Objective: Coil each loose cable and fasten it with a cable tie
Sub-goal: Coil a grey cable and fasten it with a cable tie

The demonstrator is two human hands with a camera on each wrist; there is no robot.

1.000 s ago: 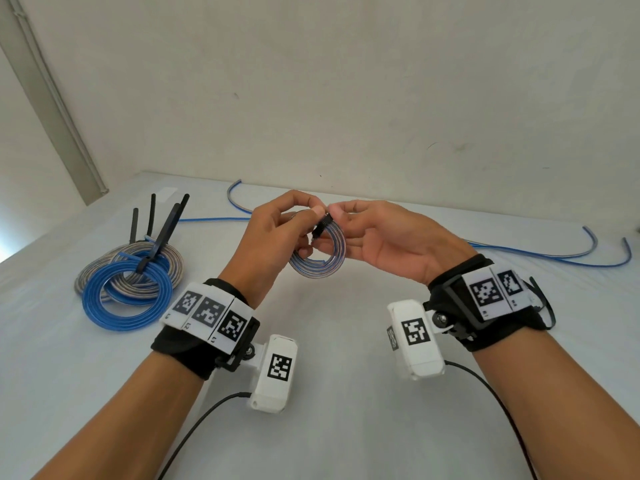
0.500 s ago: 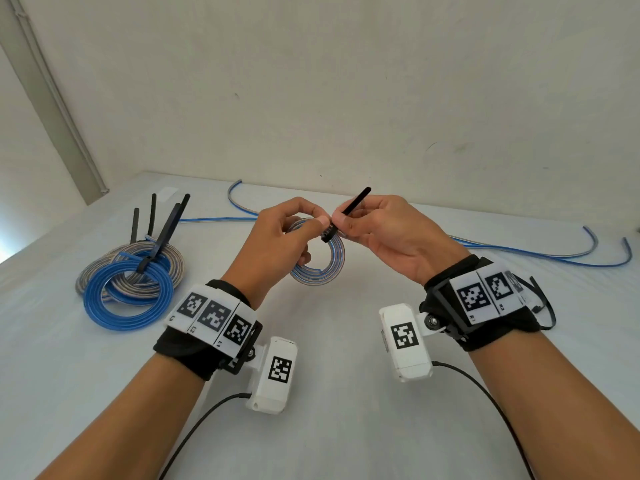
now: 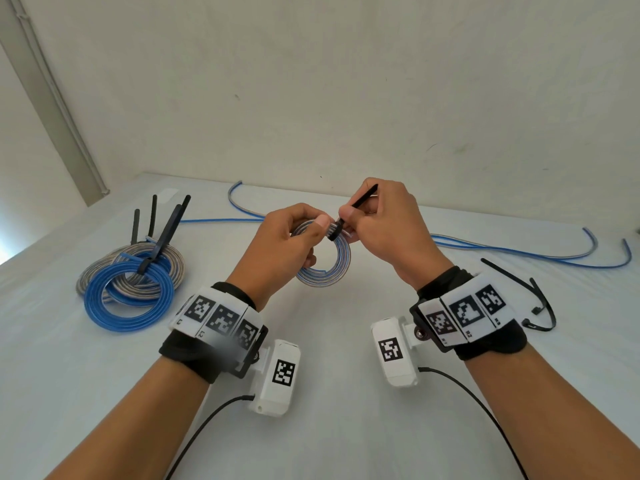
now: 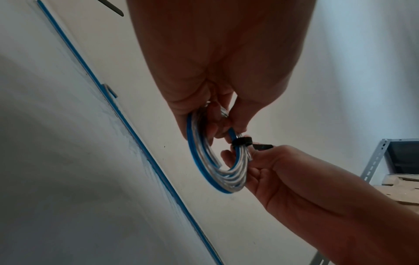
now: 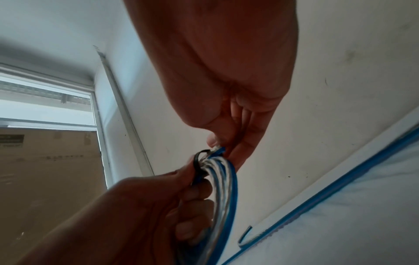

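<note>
A small coil of blue and silver cable (image 3: 323, 273) hangs above the table between both hands. My left hand (image 3: 294, 233) grips its upper left part, thumb pressed beside the tie's loop. A black cable tie (image 3: 356, 206) is wrapped round the coil's top; the loop (image 4: 241, 141) sits snug on the strands. My right hand (image 3: 374, 220) pinches the tie's tail, which sticks up and to the right past the knuckles. In the right wrist view the black loop (image 5: 199, 164) circles the coil's strands (image 5: 223, 188).
Three tied coils (image 3: 130, 285) with upright black tie tails lie at the left. A long loose blue cable (image 3: 519, 251) runs along the back of the table. Spare black cable ties (image 3: 536, 299) lie at the right, behind my right wrist. The wall stands just beyond the table.
The tie's tail came through its head and my right hand drew it up and to the right, tightening the loop. Both hands rose slightly with the coil.
</note>
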